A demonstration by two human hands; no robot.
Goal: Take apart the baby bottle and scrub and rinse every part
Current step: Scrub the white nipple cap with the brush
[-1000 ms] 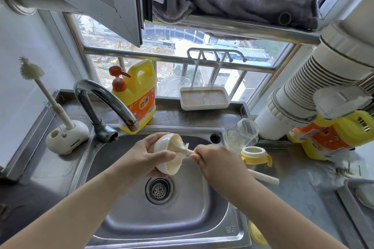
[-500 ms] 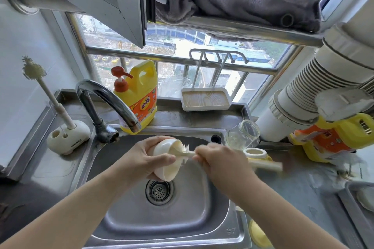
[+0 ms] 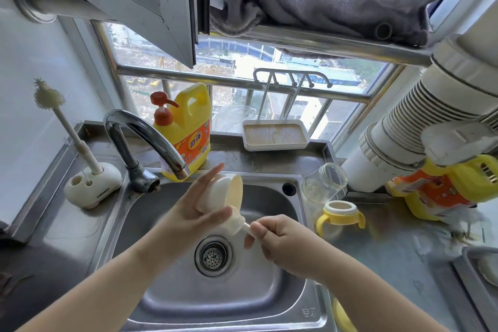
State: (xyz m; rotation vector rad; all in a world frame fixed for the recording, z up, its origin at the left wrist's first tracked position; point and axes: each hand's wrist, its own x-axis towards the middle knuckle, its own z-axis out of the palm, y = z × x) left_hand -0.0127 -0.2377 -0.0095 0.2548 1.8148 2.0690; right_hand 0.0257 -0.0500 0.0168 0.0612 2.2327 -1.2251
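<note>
- The left hand (image 3: 188, 213) holds a cream cap (image 3: 223, 191) over the steel sink (image 3: 172, 286), thumb pressed under its lower edge, fingers laid along its back, the index finger stretched up past the rim.
- The cap's open side faces right, toward the other hand, and it sits just below and right of the tap (image 3: 151, 137) spout.
- The right hand (image 3: 285, 242) is closed around a brush (image 3: 237, 224); the pale brush head touches the lower edge of the cap, and the handle is hidden inside the fist.
- Both hands hang above the drain strainer (image 3: 213, 255).
- On the counter right of the sink, a clear glass bottle (image 3: 323, 186) lies tilted, mouth up and away.
- Just in front of it stands a yellow collar (image 3: 340, 214) with 2 side handles and a white ring on top.
- A yellow round piece (image 3: 341, 315) shows at the bottom edge, possibly another part; too little is visible to tell.
- Behind the tap stands a yellow soap jug (image 3: 188, 129) with a red pump.
- At far left, a second brush (image 3: 64, 121) stands upright in a white holder (image 3: 93, 186).
</note>
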